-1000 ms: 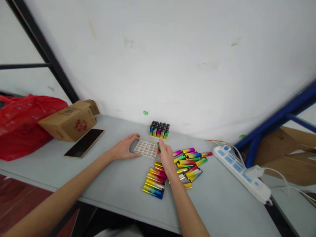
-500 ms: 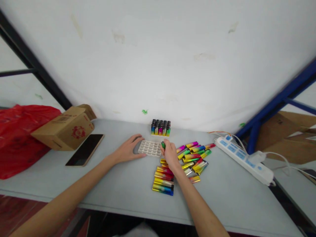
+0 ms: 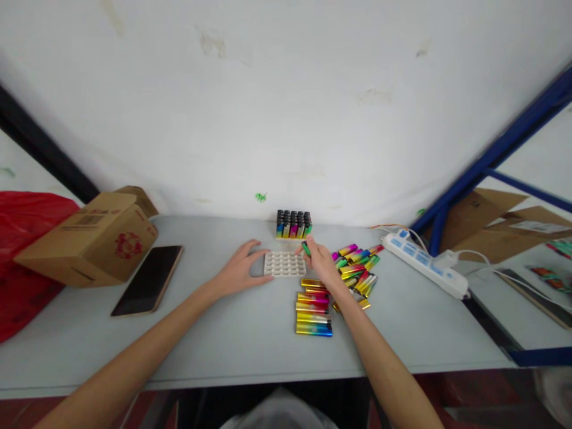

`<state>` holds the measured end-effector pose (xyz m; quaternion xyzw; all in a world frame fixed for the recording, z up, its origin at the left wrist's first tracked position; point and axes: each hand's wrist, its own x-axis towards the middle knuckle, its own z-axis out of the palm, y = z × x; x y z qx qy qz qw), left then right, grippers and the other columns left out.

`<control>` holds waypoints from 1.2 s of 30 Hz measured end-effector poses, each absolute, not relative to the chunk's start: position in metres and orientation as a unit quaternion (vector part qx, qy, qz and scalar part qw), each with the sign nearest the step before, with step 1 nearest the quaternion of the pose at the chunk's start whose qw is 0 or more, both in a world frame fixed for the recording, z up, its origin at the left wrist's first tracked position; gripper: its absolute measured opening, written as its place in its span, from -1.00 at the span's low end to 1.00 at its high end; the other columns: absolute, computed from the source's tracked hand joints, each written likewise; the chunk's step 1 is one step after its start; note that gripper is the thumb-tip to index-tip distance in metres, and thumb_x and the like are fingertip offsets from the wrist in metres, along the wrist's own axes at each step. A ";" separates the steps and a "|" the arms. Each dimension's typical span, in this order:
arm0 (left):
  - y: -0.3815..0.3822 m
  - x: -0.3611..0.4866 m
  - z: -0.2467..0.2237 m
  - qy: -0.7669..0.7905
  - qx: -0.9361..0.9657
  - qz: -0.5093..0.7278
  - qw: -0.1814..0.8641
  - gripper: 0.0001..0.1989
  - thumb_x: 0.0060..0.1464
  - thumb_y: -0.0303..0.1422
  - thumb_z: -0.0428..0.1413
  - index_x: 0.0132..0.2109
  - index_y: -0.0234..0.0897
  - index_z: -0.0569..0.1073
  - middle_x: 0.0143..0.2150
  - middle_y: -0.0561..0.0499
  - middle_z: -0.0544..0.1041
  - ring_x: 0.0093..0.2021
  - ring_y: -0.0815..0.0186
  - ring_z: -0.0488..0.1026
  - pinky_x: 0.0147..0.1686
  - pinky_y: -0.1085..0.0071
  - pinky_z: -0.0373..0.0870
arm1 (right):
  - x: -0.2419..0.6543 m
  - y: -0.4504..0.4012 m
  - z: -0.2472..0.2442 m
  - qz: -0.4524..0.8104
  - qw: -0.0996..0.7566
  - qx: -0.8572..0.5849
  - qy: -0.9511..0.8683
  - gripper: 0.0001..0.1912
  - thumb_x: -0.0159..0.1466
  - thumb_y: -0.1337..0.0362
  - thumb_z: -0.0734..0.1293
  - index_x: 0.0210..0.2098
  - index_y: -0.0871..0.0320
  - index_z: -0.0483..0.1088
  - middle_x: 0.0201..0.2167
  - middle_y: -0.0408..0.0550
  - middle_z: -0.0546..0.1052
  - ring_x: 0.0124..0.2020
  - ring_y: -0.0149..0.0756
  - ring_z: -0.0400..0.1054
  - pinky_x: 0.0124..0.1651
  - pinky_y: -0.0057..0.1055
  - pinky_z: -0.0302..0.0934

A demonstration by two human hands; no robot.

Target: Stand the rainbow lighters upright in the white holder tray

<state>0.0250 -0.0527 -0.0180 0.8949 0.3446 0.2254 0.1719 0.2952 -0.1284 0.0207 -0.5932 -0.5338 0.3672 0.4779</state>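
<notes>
A white tray (image 3: 285,264) with rows of round holes lies flat on the table. My left hand (image 3: 243,269) is open at the tray's left end, thumb and fingers spread around that edge. My right hand (image 3: 322,262) is closed on a green lighter (image 3: 305,248), held tilted over the tray's right end. Beyond the tray, a filled block of upright lighters (image 3: 294,225) with black tops stands by the wall. A row of shiny lighters (image 3: 313,316) lies side by side nearer to me, and a loose heap of lighters (image 3: 357,271) spreads to the right, partly hidden by my forearm.
A black-screened phone (image 3: 148,280) lies at left beside a cardboard box (image 3: 96,238) and a red plastic bag (image 3: 31,250). At right, a white power strip (image 3: 424,264) with plugged cables lies near a blue metal frame (image 3: 465,185). The white wall (image 3: 286,119) borders the table's back.
The camera view has shifted. My right hand has tilted the green lighter, which shows more now. My left hand's fingers are spread a little off the tray's edge.
</notes>
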 end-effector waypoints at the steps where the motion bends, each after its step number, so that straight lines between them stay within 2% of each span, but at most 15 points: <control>1: -0.054 0.028 -0.019 0.351 0.892 0.230 0.167 -0.21 0.13 0.21 0.29 0.31 -0.23 0.54 0.47 -0.31 0.33 0.50 -0.27 0.23 0.48 -0.20 0.23 | 0.297 -0.128 0.021 0.365 0.470 -0.590 -0.545 -0.25 0.42 -0.41 0.10 -0.36 0.11 0.48 -0.62 -0.25 0.25 -0.55 -0.33 0.18 -0.45 -0.40 0.06; 5: -0.056 0.036 -0.023 0.353 0.892 0.231 0.165 -0.22 0.15 0.20 0.29 0.32 -0.22 0.55 0.50 -0.32 0.28 0.54 -0.28 0.16 0.51 -0.21 0.18 | 0.299 -0.125 0.025 0.338 0.448 -0.547 -0.621 -0.35 0.47 -0.32 0.15 -0.24 0.12 0.49 -0.51 -0.20 0.39 -0.44 -0.30 0.31 -0.33 -0.38 0.22; 8: -0.054 0.038 -0.028 0.358 0.882 0.235 0.197 -0.20 0.09 0.19 0.34 0.33 -0.18 0.55 0.55 -0.27 0.23 0.56 -0.26 0.14 0.50 -0.20 0.21 | 0.295 -0.121 0.026 0.318 0.421 -0.514 -0.676 -0.50 0.47 -0.19 0.28 -0.11 0.13 0.55 -0.31 -0.07 0.59 -0.26 -0.23 0.44 -0.19 -0.35 0.34; 11: -0.052 0.041 -0.033 0.370 0.866 0.252 0.224 -0.20 0.03 0.15 0.40 0.32 -0.11 0.56 0.54 -0.22 0.26 0.55 -0.28 0.17 0.49 -0.21 0.24 | 0.289 -0.114 0.024 0.298 0.429 -0.517 -0.678 -0.55 0.42 -0.11 0.37 0.00 0.13 0.58 -0.16 -0.01 0.67 -0.16 -0.19 0.52 -0.10 -0.31 0.40; 14: -0.052 0.043 -0.036 0.374 0.857 0.264 0.239 -0.20 -0.03 0.12 0.45 0.29 -0.11 0.59 0.52 -0.23 0.30 0.53 -0.30 0.20 0.48 -0.24 0.25 | 0.282 -0.105 0.019 0.277 0.455 -0.530 -0.660 -0.54 0.37 -0.10 0.44 0.02 0.14 0.58 -0.19 -0.02 0.69 -0.17 -0.17 0.57 -0.06 -0.27 0.45; 18: -0.053 0.045 -0.035 0.375 0.851 0.272 0.248 -0.23 -0.05 0.09 0.47 0.25 -0.14 0.62 0.51 -0.22 0.34 0.52 -0.30 0.22 0.47 -0.30 0.24 | 0.276 -0.089 0.016 0.287 0.438 -0.519 -0.676 -0.57 0.38 -0.07 0.45 0.04 0.13 0.58 -0.22 -0.03 0.72 -0.15 -0.14 0.64 0.05 -0.20 0.48; 25: -0.057 0.044 -0.032 0.375 0.839 0.287 0.271 -0.25 -0.08 0.04 0.50 0.24 -0.09 0.62 0.47 -0.19 0.40 0.49 -0.26 0.27 0.47 -0.31 0.22 | 0.271 -0.075 0.016 0.292 0.434 -0.491 -0.696 -0.64 0.39 0.01 0.47 0.02 0.13 0.61 -0.06 0.04 0.72 -0.07 -0.09 0.66 0.04 -0.21 0.53; 32: -0.057 0.043 -0.033 0.374 0.843 0.282 0.263 -0.24 -0.07 0.06 0.49 0.24 -0.13 0.63 0.44 -0.25 0.41 0.47 -0.26 0.29 0.46 -0.24 0.25 | 0.276 -0.078 0.022 0.278 0.367 -0.465 -0.756 -0.74 0.43 0.15 0.46 0.03 0.15 0.60 -0.11 0.01 0.73 -0.11 -0.14 0.67 0.01 -0.31 0.50; 36: -0.057 0.043 -0.034 0.369 0.856 0.273 0.241 -0.22 -0.02 0.11 0.45 0.27 -0.17 0.61 0.45 -0.28 0.39 0.48 -0.23 0.29 0.46 -0.22 0.27 | 0.278 -0.079 0.026 0.240 0.341 -0.488 -0.767 -0.76 0.41 0.20 0.49 0.03 0.13 0.61 -0.11 0.03 0.74 -0.03 -0.13 0.66 0.09 -0.30 0.44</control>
